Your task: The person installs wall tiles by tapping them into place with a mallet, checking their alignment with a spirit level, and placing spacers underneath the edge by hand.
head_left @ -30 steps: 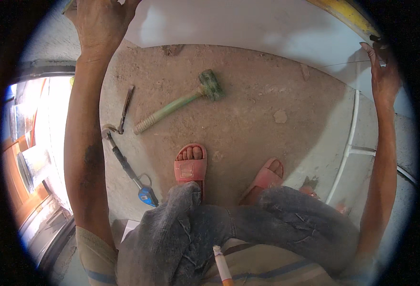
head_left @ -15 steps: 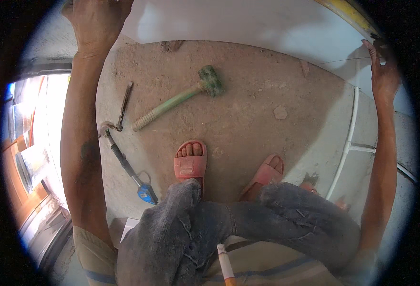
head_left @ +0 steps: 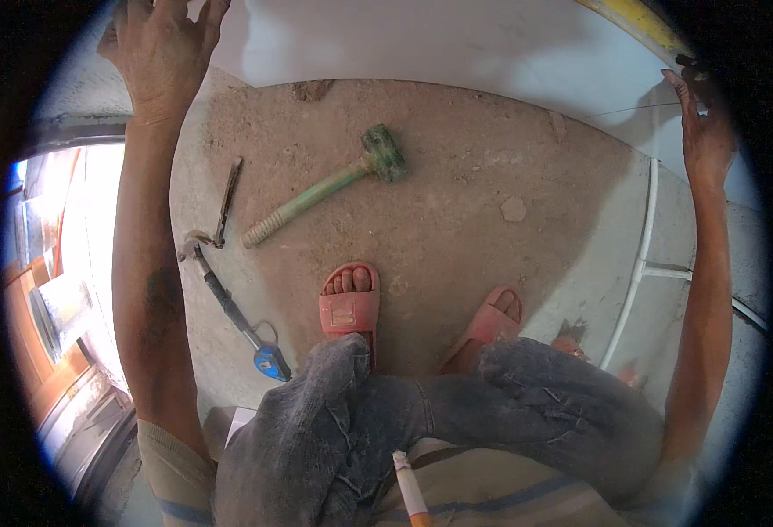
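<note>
At the top left, my left hand [head_left: 165,61] is raised against the pale wall panel [head_left: 386,44]. Its fingers are spread, with the tips partly cut off by the picture's edge; nothing shows in them. My right hand [head_left: 707,145] is up at the far right beside the same panel, thumb pointing up. Its other fingers are lost in shadow at the rim, close to the dark end of a long yellow bar [head_left: 636,22]. A thin dark line, a string or its shadow, runs across the panel towards that thumb.
A green-headed mallet [head_left: 384,154] lies on the dusty floor [head_left: 456,220]. Left of it are a thin dark metal rod [head_left: 227,202] and a dark-handled tool with a blue end [head_left: 270,362]. My pink sandals [head_left: 348,307] stand nearby. A white pipe [head_left: 641,255] runs along the right.
My left hand has shifted slightly left and down, and its fingers show more spread. My right hand stays nearly where it was. The view has tilted a little.
</note>
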The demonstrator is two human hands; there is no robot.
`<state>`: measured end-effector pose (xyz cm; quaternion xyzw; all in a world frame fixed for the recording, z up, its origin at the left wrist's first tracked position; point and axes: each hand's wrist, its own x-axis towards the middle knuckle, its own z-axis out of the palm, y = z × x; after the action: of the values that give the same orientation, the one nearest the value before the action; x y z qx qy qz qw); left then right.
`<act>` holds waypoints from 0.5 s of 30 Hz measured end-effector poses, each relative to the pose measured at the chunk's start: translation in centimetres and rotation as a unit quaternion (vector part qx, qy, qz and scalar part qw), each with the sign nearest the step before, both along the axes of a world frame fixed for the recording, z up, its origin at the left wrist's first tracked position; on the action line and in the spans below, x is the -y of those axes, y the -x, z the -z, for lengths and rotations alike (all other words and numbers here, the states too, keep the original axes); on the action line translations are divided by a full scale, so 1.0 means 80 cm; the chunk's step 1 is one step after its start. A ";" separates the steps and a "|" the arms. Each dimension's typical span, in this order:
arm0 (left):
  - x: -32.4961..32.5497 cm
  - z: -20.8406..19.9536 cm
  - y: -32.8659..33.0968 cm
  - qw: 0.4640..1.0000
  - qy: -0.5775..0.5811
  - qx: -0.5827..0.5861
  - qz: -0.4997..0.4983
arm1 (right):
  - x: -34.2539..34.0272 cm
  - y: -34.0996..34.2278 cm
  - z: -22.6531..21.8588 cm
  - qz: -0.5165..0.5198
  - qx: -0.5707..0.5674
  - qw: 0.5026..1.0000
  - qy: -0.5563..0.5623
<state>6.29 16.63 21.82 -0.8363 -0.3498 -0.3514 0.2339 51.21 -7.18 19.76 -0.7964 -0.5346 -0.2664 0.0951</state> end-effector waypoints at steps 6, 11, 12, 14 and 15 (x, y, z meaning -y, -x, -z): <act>0.001 -0.006 0.004 0.998 -0.046 -0.030 -0.010 | 0.000 -0.005 -0.003 -0.007 0.015 1.000 0.002; 0.010 -0.007 0.007 0.993 0.024 -0.051 -0.106 | 0.001 -0.002 -0.004 -0.017 -0.014 1.000 -0.009; 0.015 -0.007 0.006 0.992 0.015 -0.032 -0.117 | 0.000 0.000 -0.004 -0.019 -0.009 1.000 -0.012; 0.033 -0.012 0.011 0.992 0.006 -0.016 -0.126 | -0.002 0.004 -0.004 -0.026 -0.004 0.999 -0.021; 0.046 -0.018 0.018 0.998 0.045 0.041 -0.033 | -0.004 0.006 -0.005 -0.030 0.000 0.999 -0.025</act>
<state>4.84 12.97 23.23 -0.8187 -0.4021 -0.3616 0.1930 50.77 -6.86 20.16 -0.7770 -0.5517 -0.2771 0.1232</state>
